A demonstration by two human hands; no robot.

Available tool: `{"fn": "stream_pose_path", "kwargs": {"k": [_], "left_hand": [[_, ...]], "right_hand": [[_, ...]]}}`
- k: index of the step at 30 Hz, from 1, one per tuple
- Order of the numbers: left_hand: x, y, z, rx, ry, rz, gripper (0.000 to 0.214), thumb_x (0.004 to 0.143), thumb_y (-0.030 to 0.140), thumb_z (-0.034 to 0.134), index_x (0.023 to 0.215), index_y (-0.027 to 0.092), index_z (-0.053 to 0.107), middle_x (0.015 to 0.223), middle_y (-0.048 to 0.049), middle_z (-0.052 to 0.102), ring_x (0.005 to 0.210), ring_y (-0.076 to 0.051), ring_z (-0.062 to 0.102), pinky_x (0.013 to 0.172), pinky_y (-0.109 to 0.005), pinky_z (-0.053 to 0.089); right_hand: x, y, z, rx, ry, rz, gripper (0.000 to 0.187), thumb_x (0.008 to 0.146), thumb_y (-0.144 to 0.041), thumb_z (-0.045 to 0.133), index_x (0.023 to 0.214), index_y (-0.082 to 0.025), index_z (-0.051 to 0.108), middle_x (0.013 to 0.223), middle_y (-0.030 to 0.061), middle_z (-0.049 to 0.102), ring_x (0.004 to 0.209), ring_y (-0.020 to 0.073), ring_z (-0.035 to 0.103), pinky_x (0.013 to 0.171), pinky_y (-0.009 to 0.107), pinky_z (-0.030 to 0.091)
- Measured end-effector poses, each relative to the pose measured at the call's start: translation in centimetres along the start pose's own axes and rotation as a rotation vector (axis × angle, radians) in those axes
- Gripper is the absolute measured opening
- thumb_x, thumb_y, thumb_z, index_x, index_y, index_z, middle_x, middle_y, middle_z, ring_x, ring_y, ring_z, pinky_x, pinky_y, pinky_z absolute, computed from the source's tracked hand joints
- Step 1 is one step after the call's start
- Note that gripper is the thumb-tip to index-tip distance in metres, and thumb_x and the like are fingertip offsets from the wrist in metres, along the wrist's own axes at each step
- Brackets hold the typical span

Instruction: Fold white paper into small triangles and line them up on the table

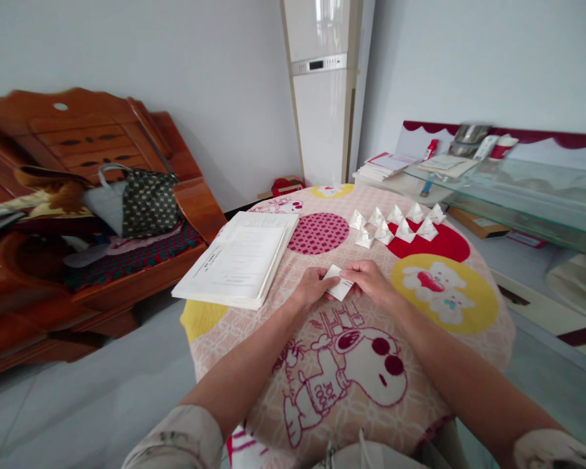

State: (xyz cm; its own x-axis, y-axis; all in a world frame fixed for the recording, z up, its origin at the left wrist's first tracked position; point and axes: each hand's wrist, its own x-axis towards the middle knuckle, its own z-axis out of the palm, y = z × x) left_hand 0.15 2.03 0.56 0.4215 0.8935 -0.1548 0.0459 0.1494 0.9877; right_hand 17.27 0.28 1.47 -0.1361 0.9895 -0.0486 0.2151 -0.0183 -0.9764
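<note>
A small folded piece of white printed paper [339, 286] is held between my two hands, just above the patterned tablecloth [283, 339]. My left hand [313, 286] pinches its left edge. At the opposite edge, my right hand [368, 279] grips it with thumb and fingers. Beyond my right hand stand several small pointed shapes of folded white paper [404, 229], set in two rows. Left of my hands lies a thick stack of printed paper sheets [234, 260]. The fingers beneath the folded piece are partly hidden.
A wooden sofa [97, 143] with bags [149, 202] on it stands at the left. To the right is a glass-topped cabinet [532, 195], with papers [383, 166] and a red-and-white cup [504, 146]. A tall white air conditioner [321, 111] fills the corner.
</note>
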Motion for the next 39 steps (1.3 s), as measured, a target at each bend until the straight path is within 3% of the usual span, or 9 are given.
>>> {"fn": "stream_pose_path", "kwargs": {"k": [4,8,11,14,19,22,26,33,39], "left_hand": [[0.2,-0.1,-0.5,0.262,0.095,0.015,0.014,0.082,0.022,0.061,0.079,0.01,0.067,0.067,-0.0015,0.065,0.054,-0.011,0.058,0.052,-0.023,0.05],[0.1,0.0,-1.2,0.705,0.298,0.363,0.02,0.075,0.008,0.065,0.095,0.013,0.07,0.09,-0.0063,0.071,0.085,-0.019,0.066,0.082,-0.035,0.056],[-0.3,-0.4,-1.2,0.894,0.211,0.567,0.031,0.076,0.0,0.059,0.1,0.014,0.071,0.102,-0.0095,0.071,0.102,-0.022,0.064,0.095,-0.039,0.053],[-0.6,-1.0,-1.0,0.989,0.038,0.617,0.032,0.084,0.0,0.051,0.101,0.014,0.074,0.102,-0.01,0.073,0.1,-0.021,0.066,0.093,-0.037,0.054],[-1.4,-1.5,-1.1,1.084,-0.045,0.614,0.038,0.088,0.002,0.049,0.113,0.017,0.073,0.116,-0.0109,0.071,0.108,-0.022,0.066,0.096,-0.036,0.054],[-1.8,-1.3,-1.1,1.099,-0.053,0.6,0.039,0.088,0.002,0.049,0.115,0.018,0.072,0.12,-0.011,0.07,0.111,-0.022,0.064,0.098,-0.037,0.053],[-1.8,-1.2,-1.0,1.11,-0.06,0.599,0.042,0.086,0.0,0.049,0.117,0.019,0.072,0.12,-0.0103,0.069,0.112,-0.023,0.063,0.1,-0.037,0.052],[-1.6,-1.3,-1.0,1.104,-0.058,0.588,0.042,0.087,0.001,0.048,0.117,0.017,0.072,0.12,-0.011,0.07,0.111,-0.024,0.064,0.099,-0.038,0.052],[-1.7,-1.2,-1.0,1.128,-0.049,0.574,0.041,0.089,0.002,0.046,0.114,0.019,0.073,0.12,-0.0111,0.07,0.11,-0.023,0.064,0.098,-0.038,0.054]], "right_hand": [[1.0,0.7,-0.5,-0.343,0.067,-0.042,0.03,0.081,-0.032,0.061,0.055,-0.018,0.055,0.048,-0.0034,0.05,0.047,0.0099,0.044,0.047,0.024,0.028],[1.7,0.4,0.2,-0.698,0.13,-0.072,0.03,0.083,-0.025,0.063,0.054,-0.017,0.059,0.054,0.0003,0.057,0.054,0.0118,0.047,0.053,0.026,0.028],[1.7,0.1,0.7,-0.848,0.133,-0.039,0.024,0.087,-0.027,0.062,0.068,-0.015,0.07,0.07,0.0071,0.07,0.065,0.0156,0.057,0.057,0.027,0.032],[1.5,-0.2,0.7,-0.925,0.139,-0.016,0.021,0.088,-0.031,0.065,0.077,-0.016,0.075,0.082,0.0108,0.075,0.073,0.018,0.062,0.06,0.027,0.034],[1.2,-0.6,-0.6,-0.917,0.204,0.002,0.018,0.085,-0.029,0.067,0.074,-0.016,0.074,0.08,0.0095,0.075,0.074,0.0187,0.063,0.061,0.027,0.035],[0.8,-0.8,-1.1,-0.817,0.286,-0.092,0.016,0.084,-0.016,0.061,0.075,-0.015,0.074,0.078,0.0083,0.074,0.073,0.0181,0.063,0.064,0.026,0.038],[0.6,-0.8,-0.6,-0.651,0.134,-0.182,0.017,0.078,-0.011,0.059,0.071,-0.015,0.073,0.07,0.0043,0.072,0.066,0.0157,0.061,0.061,0.024,0.039],[1.4,-1.4,0.1,-0.715,0.047,-0.006,0.015,0.07,-0.007,0.061,0.068,-0.014,0.075,0.065,0.0053,0.07,0.064,0.0161,0.062,0.057,0.024,0.038],[2.5,-0.8,-0.8,-0.638,0.017,0.137,0.013,0.066,-0.007,0.063,0.062,-0.016,0.071,0.045,-0.0007,0.058,0.043,0.012,0.052,0.048,0.024,0.036]]}}
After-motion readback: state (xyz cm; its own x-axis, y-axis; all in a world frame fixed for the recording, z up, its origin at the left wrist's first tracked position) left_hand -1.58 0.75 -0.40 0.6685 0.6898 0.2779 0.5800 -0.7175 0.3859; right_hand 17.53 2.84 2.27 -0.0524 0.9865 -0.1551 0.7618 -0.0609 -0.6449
